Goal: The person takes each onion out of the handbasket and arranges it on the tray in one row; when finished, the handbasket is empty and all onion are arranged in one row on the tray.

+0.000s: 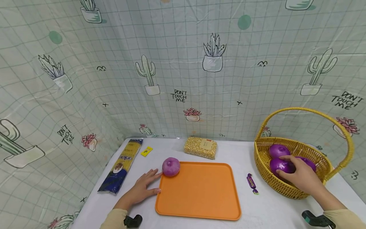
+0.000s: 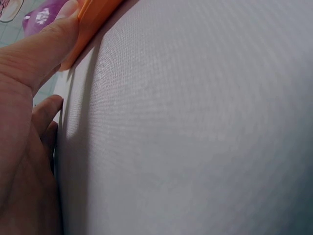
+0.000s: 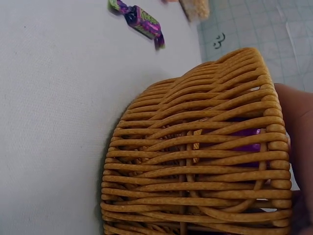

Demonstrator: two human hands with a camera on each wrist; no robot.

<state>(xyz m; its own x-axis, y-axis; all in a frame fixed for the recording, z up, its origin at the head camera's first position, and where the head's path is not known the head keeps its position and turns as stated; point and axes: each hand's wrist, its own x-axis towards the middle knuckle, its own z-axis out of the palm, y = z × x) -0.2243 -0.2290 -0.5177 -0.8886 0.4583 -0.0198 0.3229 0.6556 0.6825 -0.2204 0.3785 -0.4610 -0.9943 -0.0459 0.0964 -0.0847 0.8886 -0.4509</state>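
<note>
An orange tray (image 1: 200,190) lies on the table, with a pinkish-purple onion (image 1: 171,167) on its far left corner. My left hand (image 1: 143,187) rests at the tray's left edge, fingers spread and extended, thumb against the rim and a fingertip close to that onion. On the right, my right hand (image 1: 300,175) reaches into a yellow wicker basket (image 1: 264,165), its thumb and fingers curled round a glossy purple onion (image 1: 278,165). Another purple onion (image 1: 277,150) sits behind it, and one more (image 1: 308,163) is partly hidden by the hand. In the right wrist view, the basket wall (image 3: 195,161) covers most of the hand.
A purple-wrapped candy (image 1: 252,183) lies between tray and basket. Behind the tray is a bag of yellow kernels (image 1: 200,147). At the left are a spaghetti packet (image 1: 121,167) and a small yellow packet (image 1: 146,151). The basket's tall handle (image 1: 303,109) arches overhead.
</note>
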